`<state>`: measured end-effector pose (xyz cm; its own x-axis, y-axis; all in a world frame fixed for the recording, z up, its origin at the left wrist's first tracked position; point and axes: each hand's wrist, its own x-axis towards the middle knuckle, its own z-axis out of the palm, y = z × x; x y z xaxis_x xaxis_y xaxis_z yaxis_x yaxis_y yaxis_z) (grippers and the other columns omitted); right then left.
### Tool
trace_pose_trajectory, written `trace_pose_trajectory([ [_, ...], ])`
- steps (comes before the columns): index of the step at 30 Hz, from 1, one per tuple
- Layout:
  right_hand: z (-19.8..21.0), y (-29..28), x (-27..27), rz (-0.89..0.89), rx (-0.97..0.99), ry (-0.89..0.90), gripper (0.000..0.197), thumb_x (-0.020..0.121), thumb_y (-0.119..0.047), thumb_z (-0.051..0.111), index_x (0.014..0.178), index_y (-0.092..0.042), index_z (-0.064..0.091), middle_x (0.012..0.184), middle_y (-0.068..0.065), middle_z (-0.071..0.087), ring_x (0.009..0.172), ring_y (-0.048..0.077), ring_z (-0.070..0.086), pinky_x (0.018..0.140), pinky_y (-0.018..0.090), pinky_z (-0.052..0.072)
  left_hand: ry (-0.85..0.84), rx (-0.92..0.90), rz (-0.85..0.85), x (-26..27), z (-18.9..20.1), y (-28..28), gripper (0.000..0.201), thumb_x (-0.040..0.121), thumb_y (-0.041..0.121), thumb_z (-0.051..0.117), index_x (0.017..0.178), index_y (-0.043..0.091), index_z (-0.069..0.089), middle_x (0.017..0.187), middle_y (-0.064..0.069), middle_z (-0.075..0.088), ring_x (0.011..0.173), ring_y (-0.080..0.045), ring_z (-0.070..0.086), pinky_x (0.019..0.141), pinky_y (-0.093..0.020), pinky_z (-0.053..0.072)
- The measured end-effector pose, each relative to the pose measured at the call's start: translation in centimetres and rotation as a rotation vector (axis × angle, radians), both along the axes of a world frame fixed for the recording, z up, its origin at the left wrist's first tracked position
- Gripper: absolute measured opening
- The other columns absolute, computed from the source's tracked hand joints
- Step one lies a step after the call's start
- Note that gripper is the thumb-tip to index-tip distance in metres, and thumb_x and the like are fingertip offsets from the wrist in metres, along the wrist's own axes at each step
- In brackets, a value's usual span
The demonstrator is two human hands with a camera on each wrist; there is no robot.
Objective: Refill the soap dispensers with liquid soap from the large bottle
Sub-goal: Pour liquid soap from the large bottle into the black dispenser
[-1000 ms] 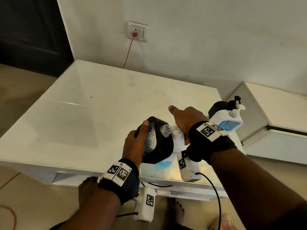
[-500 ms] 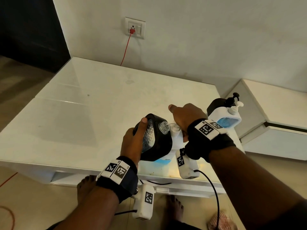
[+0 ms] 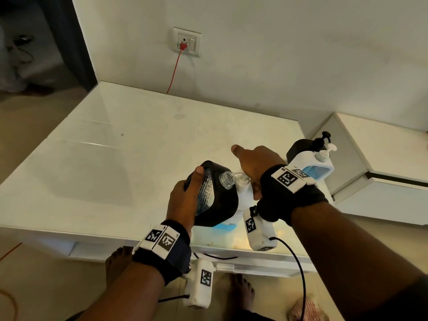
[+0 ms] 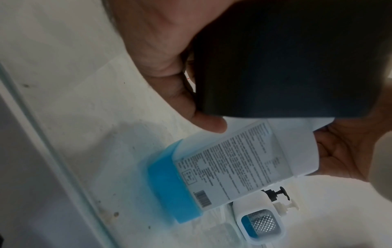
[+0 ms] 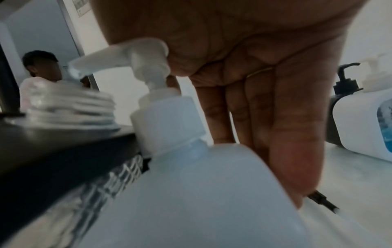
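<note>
Now your left hand [image 3: 183, 200] grips the black dispenser [image 3: 217, 200], thumb on top and fingers curled round its side, holding it tilted above the table [image 3: 115, 170] with its clear open neck beside the large bottle [image 4: 222, 167]. Your right hand [image 3: 257, 163] rests over that bottle's white pump [image 5: 135, 57], fingers straight down its far side, curled round nothing. 2 more dispensers [image 3: 310, 158] stand close together near the table's right edge.
</note>
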<state>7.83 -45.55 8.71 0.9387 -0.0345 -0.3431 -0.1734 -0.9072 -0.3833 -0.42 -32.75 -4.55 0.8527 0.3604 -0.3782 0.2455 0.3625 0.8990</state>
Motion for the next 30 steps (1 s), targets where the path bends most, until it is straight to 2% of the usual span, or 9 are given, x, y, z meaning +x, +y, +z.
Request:
trace_pose_trajectory([
  [6,-0.6,-0.1,0.0,0.004,-0.08,-0.056,0.051,0.096,-0.06,0.038,0.096,-0.013,0.057,0.11,0.01,0.067,0.097,0.03,0.062,0.083,0.034,0.042,-0.005,0.008,-0.006,0.0,0.1,0.0,0.097,0.055,0.094,0.063,0.112,0.016,0.074,0.104,-0.006,0.079,0.101,-0.028,0.075,0.099,-0.055,0.057],
  [8,-0.4,-0.1,0.0,0.004,-0.06,-0.029,0.062,0.093,-0.067,0.036,0.097,-0.012,0.062,0.103,0.01,0.07,0.092,0.031,0.065,0.088,0.037,0.049,-0.003,0.012,-0.009,0.0,-0.1,0.0,0.104,0.052,0.1,0.063,0.113,0.017,0.074,0.105,-0.005,0.079,0.102,-0.028,0.075,0.099,-0.055,0.056],
  [11,0.5,0.0,-0.2,0.005,0.028,0.057,0.074,0.088,-0.079,0.031,0.077,-0.012,0.06,0.077,0.009,0.066,0.08,0.032,0.064,0.092,0.044,0.053,-0.013,0.036,-0.017,0.1,-0.2,0.0,0.1,0.053,0.1,0.061,0.109,0.018,0.075,0.102,-0.006,0.079,0.1,-0.029,0.075,0.099,-0.056,0.056],
  [14,0.9,0.0,-0.1,0.012,0.054,0.084,0.075,0.086,-0.082,0.029,0.073,-0.013,0.058,0.072,0.009,0.061,0.081,0.032,0.062,0.094,0.047,0.051,-0.002,0.03,-0.012,0.2,-0.1,-0.1,0.11,0.043,0.105,0.06,0.11,0.019,0.074,0.103,-0.005,0.079,0.101,-0.028,0.074,0.099,-0.056,0.057],
  [19,-0.1,0.0,0.2,-0.002,-0.015,0.006,0.059,0.093,-0.066,0.037,0.082,-0.012,0.059,0.081,0.008,0.066,0.08,0.03,0.066,0.085,0.041,0.054,0.002,0.007,0.006,0.1,0.1,0.0,0.097,0.053,0.095,0.063,0.11,0.018,0.074,0.103,-0.005,0.079,0.101,-0.028,0.074,0.099,-0.055,0.056],
  [21,-0.6,-0.1,0.3,0.024,-0.055,-0.015,0.051,0.095,-0.057,0.035,0.092,-0.013,0.06,0.081,0.004,0.06,0.077,0.026,0.06,0.077,0.036,0.046,-0.004,0.009,-0.008,0.0,0.0,-0.1,0.101,0.051,0.098,0.063,0.11,0.018,0.075,0.104,-0.005,0.079,0.102,-0.028,0.075,0.1,-0.056,0.056],
  [24,-0.8,-0.1,0.3,0.008,-0.067,-0.039,0.044,0.095,-0.054,0.038,0.085,-0.014,0.055,0.096,0.007,0.065,0.086,0.028,0.062,0.078,0.036,0.043,-0.001,0.016,-0.005,0.0,-0.1,-0.1,0.11,0.042,0.103,0.062,0.11,0.018,0.075,0.103,-0.005,0.079,0.101,-0.029,0.075,0.099,-0.056,0.056],
  [27,-0.3,0.0,-0.1,0.018,-0.067,-0.031,0.054,0.095,-0.063,0.037,0.09,-0.012,0.058,0.1,0.009,0.068,0.089,0.029,0.063,0.082,0.035,0.046,-0.003,0.015,-0.013,0.0,-0.1,-0.1,0.111,0.042,0.104,0.062,0.112,0.019,0.074,0.104,-0.004,0.079,0.102,-0.028,0.075,0.099,-0.056,0.056],
  [30,0.8,0.1,-0.7,0.038,-0.001,0.02,0.076,0.089,-0.079,0.027,0.075,-0.012,0.061,0.076,0.008,0.066,0.077,0.03,0.065,0.086,0.041,0.053,-0.006,0.012,-0.016,-0.1,0.2,-0.1,0.103,0.05,0.1,0.062,0.11,0.018,0.075,0.102,-0.005,0.079,0.101,-0.029,0.075,0.099,-0.055,0.057],
])
